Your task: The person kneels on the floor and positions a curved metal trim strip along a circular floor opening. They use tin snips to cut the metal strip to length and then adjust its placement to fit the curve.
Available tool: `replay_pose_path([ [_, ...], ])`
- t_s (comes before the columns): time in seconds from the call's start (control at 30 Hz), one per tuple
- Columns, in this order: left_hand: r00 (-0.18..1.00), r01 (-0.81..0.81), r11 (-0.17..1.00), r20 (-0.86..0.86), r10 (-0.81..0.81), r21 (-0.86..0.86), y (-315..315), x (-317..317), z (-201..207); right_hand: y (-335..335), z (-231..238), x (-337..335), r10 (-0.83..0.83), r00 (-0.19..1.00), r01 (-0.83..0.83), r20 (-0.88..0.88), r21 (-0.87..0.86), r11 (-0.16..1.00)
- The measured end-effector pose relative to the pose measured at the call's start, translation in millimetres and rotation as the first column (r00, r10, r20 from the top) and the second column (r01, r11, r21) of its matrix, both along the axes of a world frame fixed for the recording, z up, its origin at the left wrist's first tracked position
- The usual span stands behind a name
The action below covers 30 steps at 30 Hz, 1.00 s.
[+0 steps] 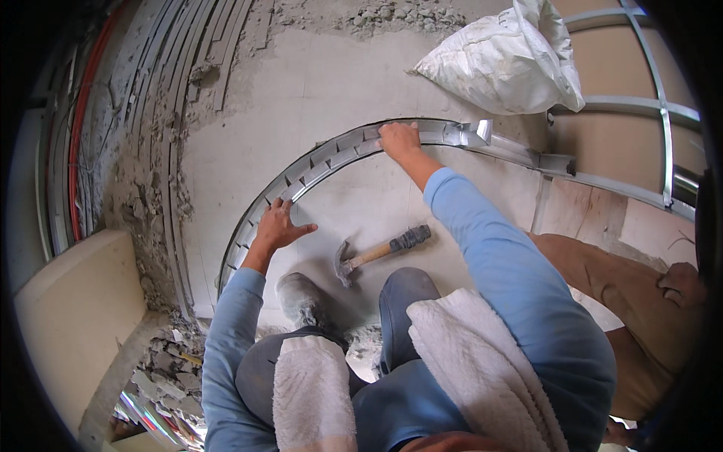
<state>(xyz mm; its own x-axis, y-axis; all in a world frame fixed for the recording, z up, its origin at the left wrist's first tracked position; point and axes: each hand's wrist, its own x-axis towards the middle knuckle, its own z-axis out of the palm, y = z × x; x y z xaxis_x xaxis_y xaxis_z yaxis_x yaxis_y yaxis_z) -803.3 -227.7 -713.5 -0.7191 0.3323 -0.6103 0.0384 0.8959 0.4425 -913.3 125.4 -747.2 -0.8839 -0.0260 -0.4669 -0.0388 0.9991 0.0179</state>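
A curved metal track point(346, 157), its flanges cut into segments, lies in an arc on the floor before me. My right hand point(399, 140) grips it near its far right end, fingers folded over the rim. Along the left part of the arc, my left hand point(278, 226) rests its fingertips at the inner edge, fingers apart and thumb stretched out. Inside the arc lies a claw hammer point(382, 251) with a worn, taped wooden handle, close to my shoes. A bent flap of metal sticks up at the track's right end.
A white sack point(506, 62) stands at the far right beside a metal stud frame point(666, 113). A straight metal track point(520, 154) runs toward it. Rubble point(169, 369) and a pale curved panel point(79, 316) are at left. Another person's brown-clad leg point(610, 290) is close on my right.
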Motion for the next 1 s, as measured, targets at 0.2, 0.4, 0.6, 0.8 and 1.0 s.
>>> replay_pose_path([
  [0.2, 1.0, 0.017, 0.999, -0.02, -0.018, -0.027, -1, 3, -3, 7, 5, 10, 0.035, 0.998, -0.037, -0.046, -0.028, 0.999],
  [0.4, 1.0, 0.022, 1.0, -0.017, -0.022, -0.009, -2, 2, -3, 5, -3, 5, 0.098, 0.995, -0.098, -0.005, 0.055, 0.994],
  [0.6, 1.0, -0.01, 1.0, 0.017, 0.009, 0.029, -2, 0, -3, -1, -1, -1, 0.032, 0.998, -0.035, 0.044, 0.06, 0.998],
  [0.8, 0.999, -0.011, 1.0, -0.054, 0.011, -0.001, -1, 5, -5, -2, 5, -2, -0.003, 0.999, 0.002, 0.033, 0.024, 1.0],
  [1.0, 1.0, -0.01, 1.0, -0.016, 0.01, 0.006, -3, 3, -7, -21, 13, -1, 0.086, 0.996, -0.085, -0.012, 0.056, 0.995],
])
